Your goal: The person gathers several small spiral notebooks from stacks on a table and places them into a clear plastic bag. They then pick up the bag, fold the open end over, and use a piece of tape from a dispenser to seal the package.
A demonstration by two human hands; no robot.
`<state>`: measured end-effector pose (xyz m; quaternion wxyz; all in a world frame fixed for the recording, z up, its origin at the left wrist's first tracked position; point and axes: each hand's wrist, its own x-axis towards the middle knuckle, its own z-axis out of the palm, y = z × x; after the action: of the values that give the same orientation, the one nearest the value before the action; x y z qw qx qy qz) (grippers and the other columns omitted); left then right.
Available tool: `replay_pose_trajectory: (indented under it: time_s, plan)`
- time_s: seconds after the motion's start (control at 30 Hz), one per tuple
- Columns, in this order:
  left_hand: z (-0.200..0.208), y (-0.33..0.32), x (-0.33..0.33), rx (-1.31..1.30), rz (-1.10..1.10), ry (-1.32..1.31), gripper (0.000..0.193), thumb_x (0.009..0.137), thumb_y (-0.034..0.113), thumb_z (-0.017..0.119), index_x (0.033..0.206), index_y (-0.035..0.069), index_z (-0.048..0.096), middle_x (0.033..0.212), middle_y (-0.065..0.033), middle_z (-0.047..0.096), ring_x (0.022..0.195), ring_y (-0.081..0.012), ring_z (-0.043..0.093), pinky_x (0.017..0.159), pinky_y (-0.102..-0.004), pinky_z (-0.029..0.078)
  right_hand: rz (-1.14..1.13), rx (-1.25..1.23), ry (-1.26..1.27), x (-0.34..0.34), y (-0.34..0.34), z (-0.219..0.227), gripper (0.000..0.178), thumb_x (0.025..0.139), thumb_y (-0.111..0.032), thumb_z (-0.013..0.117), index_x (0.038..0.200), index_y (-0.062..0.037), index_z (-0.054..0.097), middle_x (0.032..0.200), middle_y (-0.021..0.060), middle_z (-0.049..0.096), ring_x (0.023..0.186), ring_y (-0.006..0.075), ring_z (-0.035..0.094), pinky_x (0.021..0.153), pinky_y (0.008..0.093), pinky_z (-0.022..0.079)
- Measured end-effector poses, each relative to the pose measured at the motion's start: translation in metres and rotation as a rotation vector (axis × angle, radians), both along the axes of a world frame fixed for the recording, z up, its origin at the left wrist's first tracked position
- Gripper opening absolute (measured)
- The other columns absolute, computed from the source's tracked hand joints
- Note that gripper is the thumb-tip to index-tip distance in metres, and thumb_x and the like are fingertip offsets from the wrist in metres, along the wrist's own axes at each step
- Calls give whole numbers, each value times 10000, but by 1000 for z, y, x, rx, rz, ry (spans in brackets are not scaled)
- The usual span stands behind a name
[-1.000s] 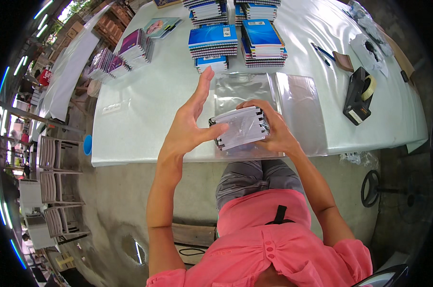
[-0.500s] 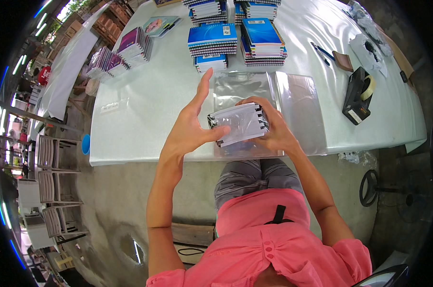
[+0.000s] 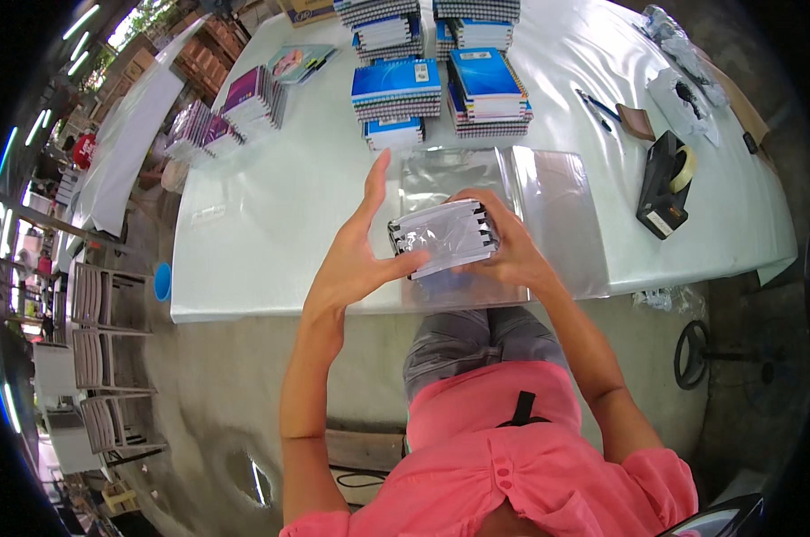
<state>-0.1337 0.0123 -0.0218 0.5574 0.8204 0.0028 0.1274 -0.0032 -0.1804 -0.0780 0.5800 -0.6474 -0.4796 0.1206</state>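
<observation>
A small bundle of spiral notebooks (image 3: pixel 445 234), its white page edges and black binding turned up, is wrapped in clear plastic film. My right hand (image 3: pixel 512 246) grips it at the right end, thumb and fingers around it. On the left side, my left hand (image 3: pixel 356 255) has its thumb laid on the film at the bundle's lower left, with the index finger stretched away from me; its other fingers are mostly hidden. Below the bundle, clear plastic sheets or bags (image 3: pixel 561 228) lie flat on the white-covered table (image 3: pixel 279 259).
Stacks of blue spiral notebooks (image 3: pixel 396 85) stand at the far middle. Purple notebooks (image 3: pixel 253 98) sit far left. To the right are a black tape dispenser (image 3: pixel 662 201), pens (image 3: pixel 594 109) and crumpled plastic (image 3: pixel 682 98). A blue bucket (image 3: pixel 162 282) is beyond the table's left edge.
The bundle has tilted slightly in my right hand, and my left thumb stays against its film. The table appears slightly lower in the view.
</observation>
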Motion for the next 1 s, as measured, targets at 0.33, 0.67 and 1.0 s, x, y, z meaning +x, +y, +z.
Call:
replay_pose_trajectory:
  time_s: [0.33, 0.67, 1.0]
  plan:
    - [-35, -10, 3, -488, 10, -155, 1375, 611, 552, 860, 1538, 95, -47, 1500, -205, 306, 1369, -293, 355, 1111, -374, 291, -18, -3, 656, 6, 29, 47, 731, 651, -192, 870, 1256, 35, 526, 1132, 147, 631, 1037, 223, 604, 928, 339, 462]
    - [-39, -31, 9, -940, 225, -5, 936, 845, 180, 691, 1506, -47, 69, 1327, -206, 500, 1145, -239, 564, 935, -338, 487, -105, -234, 716, 2, 17, 50, 708, 791, -533, 727, 1124, 78, 600, 997, 153, 652, 895, 202, 627, 778, 305, 489]
    - [-44, -37, 0, -1094, 348, -126, 634, 887, 229, 633, 1412, 8, 353, 1219, -115, 571, 1035, -217, 614, 868, -353, 526, -11, -208, 684, -7, -10, 44, 827, 836, -534, 688, 1409, -12, 400, 1139, 133, 584, 981, 213, 612, 803, 328, 531]
